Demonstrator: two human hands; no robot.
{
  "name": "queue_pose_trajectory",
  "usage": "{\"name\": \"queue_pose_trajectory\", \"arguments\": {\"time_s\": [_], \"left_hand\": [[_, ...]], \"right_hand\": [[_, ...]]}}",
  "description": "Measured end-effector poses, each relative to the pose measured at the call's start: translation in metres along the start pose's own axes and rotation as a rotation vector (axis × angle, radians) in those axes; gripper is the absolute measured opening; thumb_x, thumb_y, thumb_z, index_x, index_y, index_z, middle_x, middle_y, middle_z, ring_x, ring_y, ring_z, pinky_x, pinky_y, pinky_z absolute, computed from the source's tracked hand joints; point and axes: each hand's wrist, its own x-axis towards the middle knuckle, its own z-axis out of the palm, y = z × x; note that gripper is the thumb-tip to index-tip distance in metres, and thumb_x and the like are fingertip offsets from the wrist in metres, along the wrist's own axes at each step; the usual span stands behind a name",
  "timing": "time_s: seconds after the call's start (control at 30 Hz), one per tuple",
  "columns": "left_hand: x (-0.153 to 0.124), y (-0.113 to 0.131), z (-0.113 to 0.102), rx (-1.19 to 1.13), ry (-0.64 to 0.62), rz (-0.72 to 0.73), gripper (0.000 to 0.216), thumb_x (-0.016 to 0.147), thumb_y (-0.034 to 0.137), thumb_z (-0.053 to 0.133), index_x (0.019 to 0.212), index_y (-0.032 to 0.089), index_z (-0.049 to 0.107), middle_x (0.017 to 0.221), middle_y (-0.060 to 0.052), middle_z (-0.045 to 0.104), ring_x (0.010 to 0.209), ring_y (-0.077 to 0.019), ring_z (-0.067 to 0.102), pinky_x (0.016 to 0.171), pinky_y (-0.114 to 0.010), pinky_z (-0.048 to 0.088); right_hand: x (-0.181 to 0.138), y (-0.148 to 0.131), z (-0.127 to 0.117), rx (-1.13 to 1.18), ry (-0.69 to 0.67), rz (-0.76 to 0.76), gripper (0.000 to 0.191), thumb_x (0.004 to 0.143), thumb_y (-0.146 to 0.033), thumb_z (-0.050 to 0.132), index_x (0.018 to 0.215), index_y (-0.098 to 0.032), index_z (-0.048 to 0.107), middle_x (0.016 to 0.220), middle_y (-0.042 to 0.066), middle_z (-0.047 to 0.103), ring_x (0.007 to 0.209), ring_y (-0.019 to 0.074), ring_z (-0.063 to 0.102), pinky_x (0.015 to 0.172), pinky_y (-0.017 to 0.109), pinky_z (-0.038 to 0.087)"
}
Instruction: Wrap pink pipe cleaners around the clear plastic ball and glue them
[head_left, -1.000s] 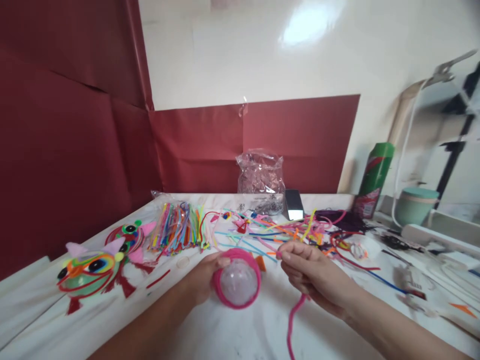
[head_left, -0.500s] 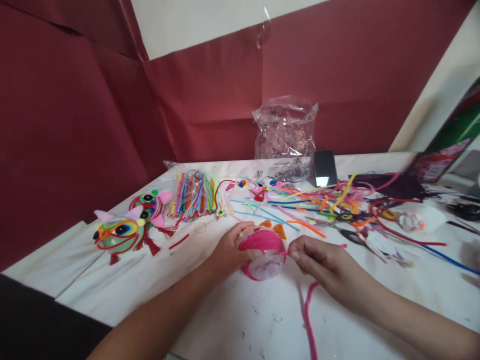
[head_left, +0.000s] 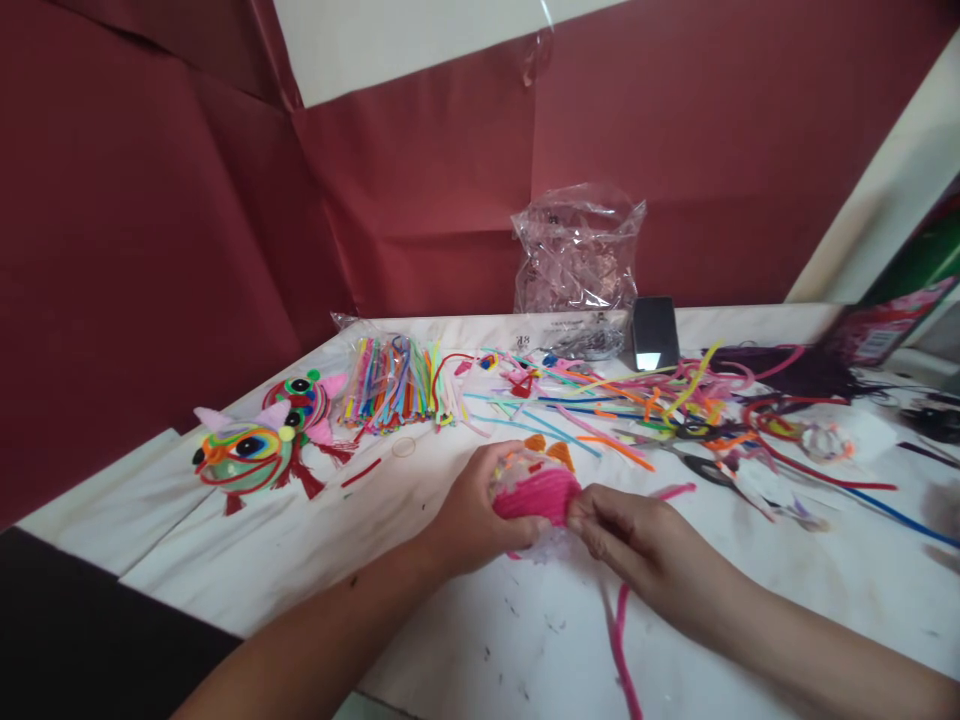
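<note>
My left hand is wrapped round a clear rounded ornament banded with bright pink pipe cleaner, its thumb across the front. Orange ear-like pieces show at its far side. At the ornament's right edge, my right hand pinches a pink pipe cleaner, whose loose length hangs below that hand towards the front edge. Another pink end pokes out behind the right hand. The exact pinch point is hidden by the fingers.
Two finished-looking animal heads with red tassels stand at the left. Behind lies a bundle of coloured pipe cleaners in plastic. Loose pipe cleaners, scissors, a black phone and a clear bag lie at the back and right.
The ornament has tilted in my left hand, so its pink band now faces up and my thumb lies over the front. My right hand has come closer against its edge.
</note>
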Motion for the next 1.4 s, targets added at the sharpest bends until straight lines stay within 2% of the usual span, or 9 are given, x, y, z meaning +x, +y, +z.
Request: {"name": "queue_pose_trajectory", "arguments": {"time_s": [0.3, 0.5, 0.7, 0.9, 1.13, 1.4], "left_hand": [[-0.001, 0.003, 0.0, 0.035, 0.006, 0.0, 0.074, 0.053, 0.028, 0.078, 0.12, 0.018, 0.049, 0.119, -0.01, 0.056, 0.105, -0.0282, 0.056, 0.091, -0.039, 0.044], [-0.005, 0.002, 0.004, 0.017, -0.016, 0.006, 0.075, 0.054, 0.027, 0.08, 0.12, 0.021, 0.046, 0.12, -0.009, 0.055, 0.104, -0.0272, 0.056, 0.088, -0.038, 0.045], [-0.009, 0.005, 0.012, 0.109, 0.06, 0.057, 0.067, 0.055, 0.021, 0.075, 0.114, 0.019, 0.045, 0.116, -0.009, 0.054, 0.102, -0.0259, 0.055, 0.087, -0.038, 0.045], [-0.009, 0.008, 0.011, 0.118, 0.131, 0.058, 0.064, 0.056, 0.021, 0.07, 0.114, 0.018, 0.043, 0.115, -0.01, 0.052, 0.103, -0.0275, 0.053, 0.087, -0.04, 0.044], [-0.01, 0.006, 0.013, 0.132, 0.16, 0.127, 0.063, 0.057, 0.02, 0.069, 0.114, 0.019, 0.042, 0.117, -0.01, 0.05, 0.105, -0.0273, 0.051, 0.089, -0.04, 0.043], [-0.01, 0.006, 0.014, 0.09, 0.149, 0.036, 0.064, 0.058, 0.018, 0.069, 0.116, 0.019, 0.042, 0.117, -0.009, 0.052, 0.103, -0.0264, 0.053, 0.088, -0.038, 0.043]], "right_hand": [[-0.003, -0.005, 0.003, -0.174, 0.142, -0.051, 0.021, 0.086, -0.028, 0.041, 0.066, -0.022, 0.048, 0.055, -0.001, 0.058, 0.046, 0.0123, 0.051, 0.046, 0.023, 0.039], [-0.006, -0.007, 0.007, -0.223, 0.198, -0.114, 0.021, 0.085, -0.025, 0.042, 0.064, -0.023, 0.046, 0.051, -0.002, 0.057, 0.042, 0.0112, 0.051, 0.042, 0.022, 0.038], [-0.007, -0.004, 0.012, -0.268, 0.208, -0.124, 0.019, 0.084, -0.025, 0.043, 0.064, -0.024, 0.043, 0.052, -0.002, 0.058, 0.042, 0.0123, 0.054, 0.043, 0.022, 0.039], [-0.007, 0.0, 0.008, -0.216, 0.229, -0.059, 0.016, 0.088, -0.031, 0.043, 0.073, -0.024, 0.046, 0.055, -0.002, 0.058, 0.046, 0.0128, 0.054, 0.045, 0.023, 0.041], [-0.007, 0.0, 0.01, -0.181, 0.276, -0.106, 0.022, 0.089, -0.031, 0.044, 0.068, -0.023, 0.047, 0.054, -0.002, 0.057, 0.045, 0.0115, 0.052, 0.044, 0.022, 0.04], [-0.004, 0.004, 0.009, -0.117, 0.268, -0.057, 0.019, 0.088, -0.031, 0.045, 0.07, -0.023, 0.049, 0.057, -0.002, 0.058, 0.048, 0.0127, 0.053, 0.046, 0.023, 0.041]]}}
